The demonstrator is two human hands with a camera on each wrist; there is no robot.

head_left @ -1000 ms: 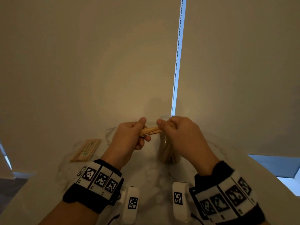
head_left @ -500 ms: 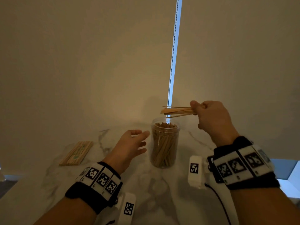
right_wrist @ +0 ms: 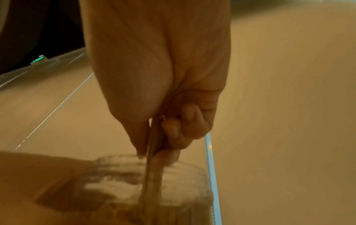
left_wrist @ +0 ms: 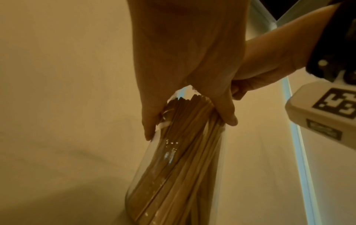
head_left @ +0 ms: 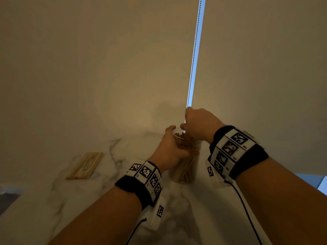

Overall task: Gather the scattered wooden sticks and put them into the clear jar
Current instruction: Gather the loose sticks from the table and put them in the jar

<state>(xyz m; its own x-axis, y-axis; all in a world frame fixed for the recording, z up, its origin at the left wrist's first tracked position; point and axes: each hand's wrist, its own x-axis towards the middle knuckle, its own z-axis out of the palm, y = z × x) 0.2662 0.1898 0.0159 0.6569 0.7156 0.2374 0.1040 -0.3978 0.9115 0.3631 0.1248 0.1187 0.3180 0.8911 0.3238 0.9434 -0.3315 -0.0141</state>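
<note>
Starting at the grip: the right hand (right_wrist: 154, 85) has thumb and fingertips (right_wrist: 174, 129) pinched around a small bunch of thin pale wooden sticks (right_wrist: 151, 159), held close to vertical with the lower ends already dipping through the mouth of the clear round plastic jar (left_wrist: 154, 175). The left hand (left_wrist: 185, 60) is wrapped around the jar near its rim, thumb on one side and fingers on the other, steadying it where it stands on the white marble-veined tabletop (head_left: 88, 200). From the head view the jar looks upright, maybe leaning a touch, hard to say with the wide lens.

Progress-wise I'd call this pretty far along. The jar is already stuffed with sticks standing on end, long axes running bottom to rim, tops just under the opening. The bunch in hand lines up with them, pointing straight down, which is what you want with so little room left. It isn't let go yet though, so this load is only half in.

What's left: off to the left, well apart from the jar, there's a flat tan rectangle of sticks laid side by side (head_left: 85, 166) on the table, long axis running away from the camera and slanting right. Can't tell whether that's loose sticks or a packaged set. No other stray sticks visible from here.
</note>
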